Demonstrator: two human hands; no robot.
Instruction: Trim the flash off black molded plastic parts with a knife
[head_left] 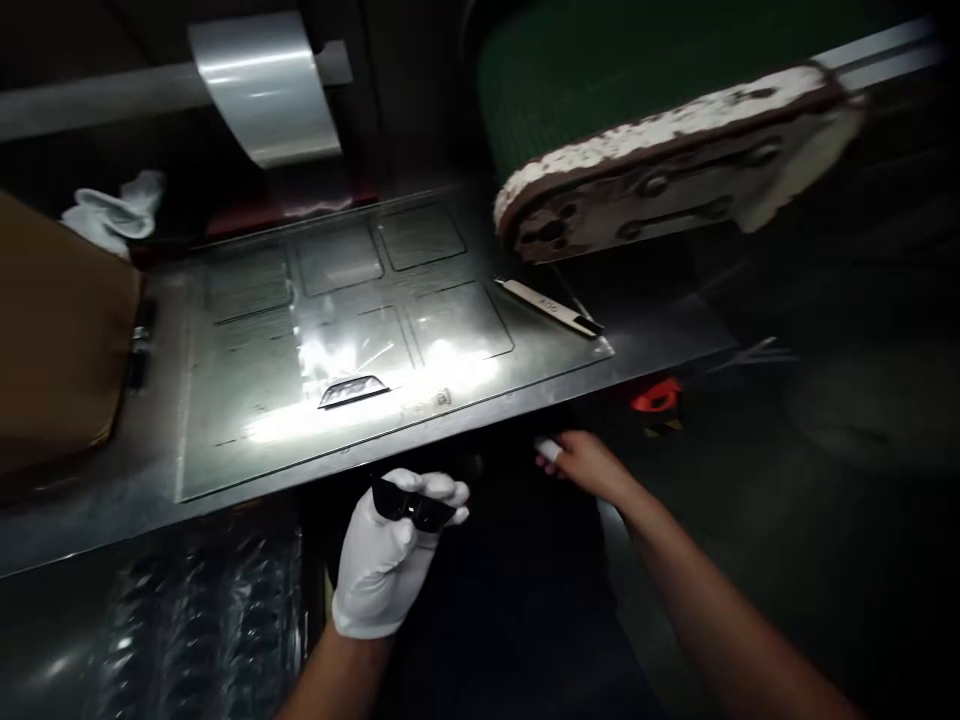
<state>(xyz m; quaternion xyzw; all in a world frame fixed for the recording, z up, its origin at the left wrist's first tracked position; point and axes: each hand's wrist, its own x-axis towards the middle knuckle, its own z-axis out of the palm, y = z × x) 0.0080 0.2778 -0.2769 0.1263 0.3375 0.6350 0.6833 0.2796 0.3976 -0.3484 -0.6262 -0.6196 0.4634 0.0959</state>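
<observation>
My left hand [386, 560], in a white glove, is closed on a small glossy black plastic piece [411, 506] just below the bench's front edge. The thumb presses on its middle, and the fingers lie behind it. To the right, my right hand [581, 462] is bare apart from a white covering on a finger. It hangs below the bench edge with its fingers curled; whether anything is in them is too dark to see. On the bench above my left hand lies a small dark-rimmed trapezoid piece [354, 391]. Farther right a slim white cutter-like tool [551, 307] rests on the clear sheet.
A clear sheet with dark outlines [450, 330] covers the metal bench [645, 340]. A cardboard box [60, 330] and a crumpled white glove [120, 212] are left. A green machine part [637, 90] overhangs right. A clear moulded tray [202, 620] is lower left, an orange object [656, 395] right.
</observation>
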